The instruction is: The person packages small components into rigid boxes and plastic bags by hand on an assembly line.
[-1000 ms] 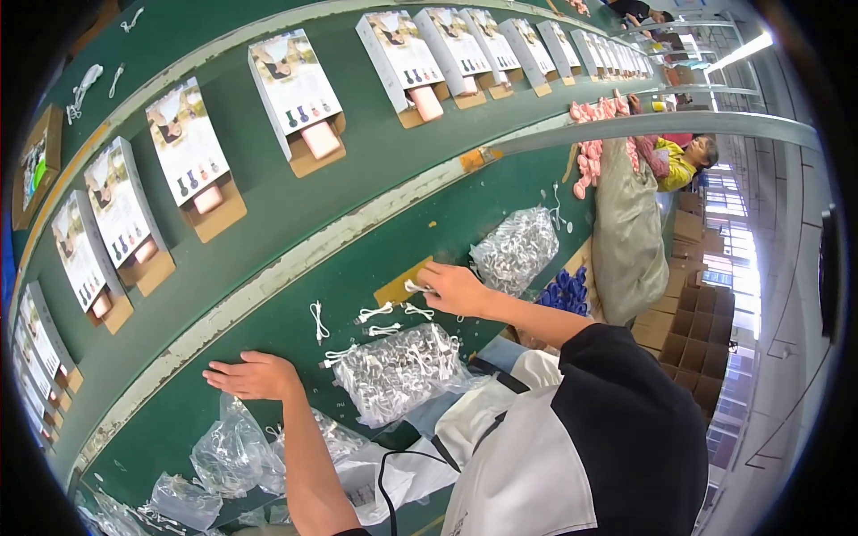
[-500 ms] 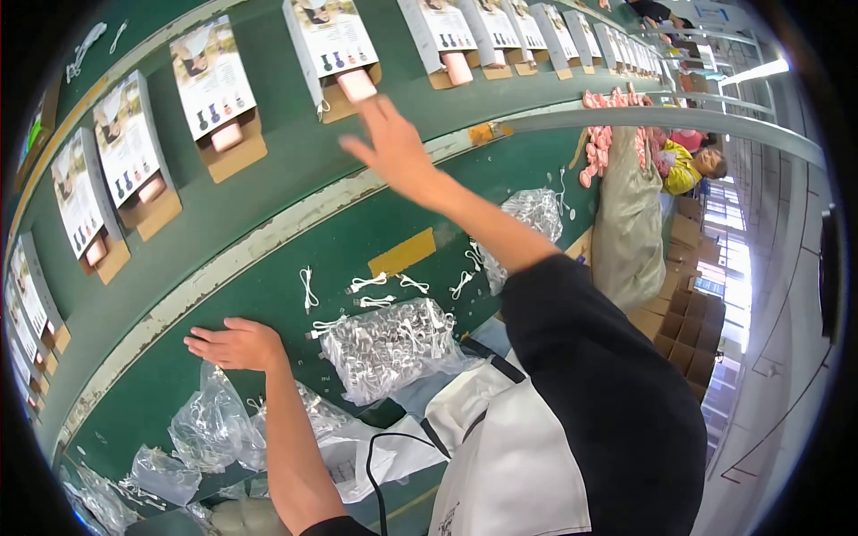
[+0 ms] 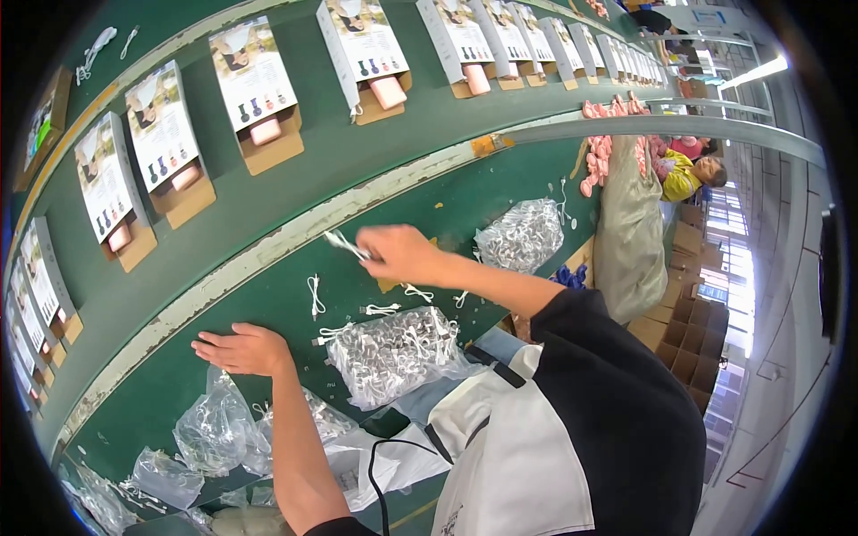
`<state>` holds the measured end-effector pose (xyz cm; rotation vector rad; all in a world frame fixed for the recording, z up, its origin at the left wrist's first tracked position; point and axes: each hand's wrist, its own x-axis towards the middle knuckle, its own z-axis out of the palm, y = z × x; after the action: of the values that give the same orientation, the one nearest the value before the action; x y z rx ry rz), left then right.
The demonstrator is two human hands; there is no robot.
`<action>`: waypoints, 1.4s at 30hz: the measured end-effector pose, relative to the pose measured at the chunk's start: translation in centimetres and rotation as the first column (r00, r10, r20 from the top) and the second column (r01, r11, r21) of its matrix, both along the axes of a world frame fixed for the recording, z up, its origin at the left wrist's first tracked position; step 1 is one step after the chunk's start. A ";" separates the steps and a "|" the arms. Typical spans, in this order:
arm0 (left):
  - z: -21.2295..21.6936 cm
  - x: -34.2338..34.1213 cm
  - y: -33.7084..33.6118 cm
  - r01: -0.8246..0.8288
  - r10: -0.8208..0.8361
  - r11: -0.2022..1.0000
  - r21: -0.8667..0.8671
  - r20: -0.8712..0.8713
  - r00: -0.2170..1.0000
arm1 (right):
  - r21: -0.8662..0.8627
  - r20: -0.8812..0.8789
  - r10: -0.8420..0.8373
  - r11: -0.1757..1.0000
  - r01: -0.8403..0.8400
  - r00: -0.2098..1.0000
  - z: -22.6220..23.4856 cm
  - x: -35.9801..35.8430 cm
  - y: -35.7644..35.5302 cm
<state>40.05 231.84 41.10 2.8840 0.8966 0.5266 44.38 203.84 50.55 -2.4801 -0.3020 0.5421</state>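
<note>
Fingers of the right hand [image 3: 399, 253] pinch a small white cable [image 3: 342, 243], which sticks out at nine o'clock from the hand, above the green table [image 3: 268, 295]. Left hand [image 3: 243, 348] lies flat on the table, fingers spread. At three o'clock from it sits a clear bag of cables [image 3: 393, 350]. Loose cables [image 3: 315, 295] lie at its one o'clock.

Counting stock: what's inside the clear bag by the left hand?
The clear bag holds many small white coiled cables. Those beneath the top layer are hidden. The left hand lies flat beside it.

Black short sleeves on a white-fronted shirt, thin black cable dangling.
</note>
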 end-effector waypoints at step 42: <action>7.6 -2.7 0.9 0.536 -0.683 0.692 -0.484 -0.198 0.703 | -0.163 0.892 0.237 0.963 -0.216 0.386 -2.0 12.9 13.4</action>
<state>37.34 232.71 48.69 2.6747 -0.0368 -0.2486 57.26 217.21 48.52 -2.5088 -1.0777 -0.8356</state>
